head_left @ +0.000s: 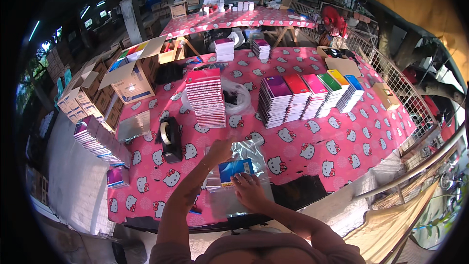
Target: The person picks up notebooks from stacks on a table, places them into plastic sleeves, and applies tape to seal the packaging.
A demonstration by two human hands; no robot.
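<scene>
A blue spiral notebook (233, 168) lies on clear plastic bags (229, 200) near the table's front edge. My right hand (250, 191) rests on the notebook's near right part, its fingers stretched out and apart. Just beyond the notebook's far left corner is my left hand (220, 151), closed at the edge of the crinkled clear plastic; its fingertips are partly hidden. To the left stands a black tape dispenser (171, 142) with a roll of tape. Beyond my hands rises a tall stack of red notebooks (205, 100).
Notebook stacks in several colours (305, 98) stand at the right. Purple notebooks (100, 137) line the left edge, near a pile of clear plastic (135, 126). Open cardboard boxes (132, 80) stand far left. A person (213, 1) sits at another table behind; a red fan (333, 20) is at far right.
</scene>
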